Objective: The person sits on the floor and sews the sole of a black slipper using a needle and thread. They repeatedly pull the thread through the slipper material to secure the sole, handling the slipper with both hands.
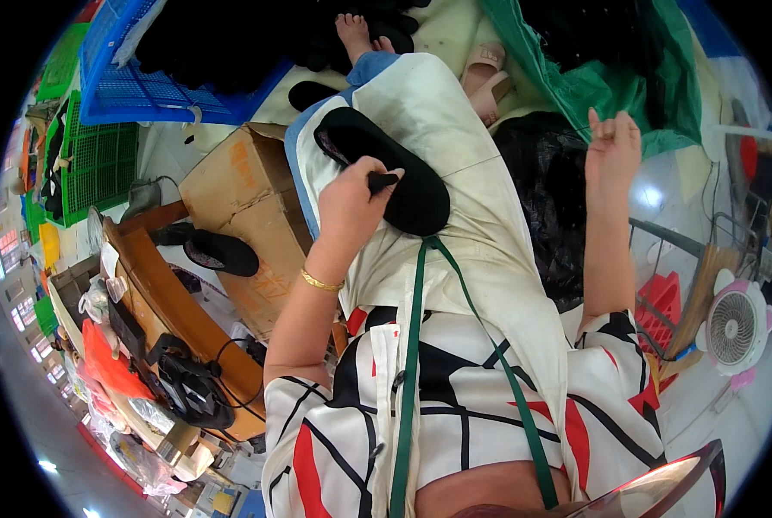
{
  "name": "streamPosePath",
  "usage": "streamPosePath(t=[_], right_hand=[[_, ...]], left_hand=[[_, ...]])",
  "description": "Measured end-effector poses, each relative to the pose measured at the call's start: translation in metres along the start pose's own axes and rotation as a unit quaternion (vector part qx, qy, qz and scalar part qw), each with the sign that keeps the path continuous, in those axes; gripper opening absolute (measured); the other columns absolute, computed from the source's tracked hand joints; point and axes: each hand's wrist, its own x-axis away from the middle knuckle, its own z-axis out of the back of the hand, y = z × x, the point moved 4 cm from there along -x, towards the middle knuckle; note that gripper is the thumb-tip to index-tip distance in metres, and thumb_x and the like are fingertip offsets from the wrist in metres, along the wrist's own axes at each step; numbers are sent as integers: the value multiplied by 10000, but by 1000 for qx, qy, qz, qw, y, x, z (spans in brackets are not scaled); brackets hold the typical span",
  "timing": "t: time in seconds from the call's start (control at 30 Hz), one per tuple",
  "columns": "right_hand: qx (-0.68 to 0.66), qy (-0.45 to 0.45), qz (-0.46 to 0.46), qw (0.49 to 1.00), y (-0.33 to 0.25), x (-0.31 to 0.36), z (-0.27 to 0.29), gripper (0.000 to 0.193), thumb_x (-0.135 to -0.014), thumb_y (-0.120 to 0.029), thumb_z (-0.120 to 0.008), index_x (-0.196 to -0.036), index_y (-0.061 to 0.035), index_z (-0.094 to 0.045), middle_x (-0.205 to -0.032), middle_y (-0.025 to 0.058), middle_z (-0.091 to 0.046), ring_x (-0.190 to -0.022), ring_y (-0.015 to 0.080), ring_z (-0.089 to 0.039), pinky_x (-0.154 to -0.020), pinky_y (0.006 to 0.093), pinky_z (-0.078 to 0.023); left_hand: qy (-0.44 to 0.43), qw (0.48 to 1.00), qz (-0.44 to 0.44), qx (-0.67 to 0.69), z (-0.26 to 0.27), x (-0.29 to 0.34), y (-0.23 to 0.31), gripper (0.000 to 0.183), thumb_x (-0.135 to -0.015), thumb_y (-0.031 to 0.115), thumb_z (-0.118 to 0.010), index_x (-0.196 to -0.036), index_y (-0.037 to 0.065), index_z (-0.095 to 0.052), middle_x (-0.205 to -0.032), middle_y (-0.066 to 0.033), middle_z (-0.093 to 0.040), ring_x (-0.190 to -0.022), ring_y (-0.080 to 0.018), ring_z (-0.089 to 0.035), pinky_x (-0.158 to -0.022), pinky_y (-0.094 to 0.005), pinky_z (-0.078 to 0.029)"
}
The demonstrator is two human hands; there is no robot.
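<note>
A black cloth shoe (420,194) lies across my lap on a cream apron (481,216). My left hand (356,197) is closed on its near left side. Something black pokes out between the thumb and fingers; I cannot tell whether it is part of the shoe. My right hand (615,142) is raised well off to the right, with its fingers curled together. A thin dark thread (477,163) runs from the shoe toward these fingers, which pinch its far end. Whether a needle is in them is too small to see.
A cardboard box (243,207) stands left of my lap, with another black shoe (222,252) beside it. Blue crate (157,97) and green sacking (610,95) hold dark items ahead. At right are black plastic (537,198) and a small fan (736,324).
</note>
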Motion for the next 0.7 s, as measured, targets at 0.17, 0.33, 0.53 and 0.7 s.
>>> streamPosePath(t=[0.17,0.33,0.53,0.7], right_hand=[[110,-28,110,987,5,-12,17,87,-965,-78,-586,-951,-21,-521,-736,44,-551,-646,104,-514,-866,293,-488],[288,65,241,925,-38,-39,48,133,-978,-124,-575,-984,-10,-508,-766,46,-589,-694,104,-559,-702,231,-465],[295,-64,135,944,11,-3,13,134,-986,-109,-572,-1073,-12,-546,-829,58,-647,-760,122,-618,-716,238,-494],[195,-368,-247,875,80,110,-46,89,-952,-101,-620,-1007,-32,-632,-855,28,-673,-712,102,-622,-642,255,-506]], left_hand=[[-35,996,74,-17,-36,10,-15,341,-850,309,-755,-909,16,-591,-680,-171,-621,-623,-347,-599,-581,-370,-468],[-67,982,79,158,-48,16,-39,342,-855,249,-744,-987,-9,-563,-764,-88,-593,-687,-189,-598,-626,-330,-493],[-22,900,162,405,-53,33,-39,155,-939,136,-656,-1027,26,-591,-892,-32,-628,-753,-90,-595,-642,-234,-500],[-10,789,258,557,-58,41,-41,180,-976,163,-609,-1083,19,-604,-886,-87,-676,-703,-121,-630,-610,-233,-528]])
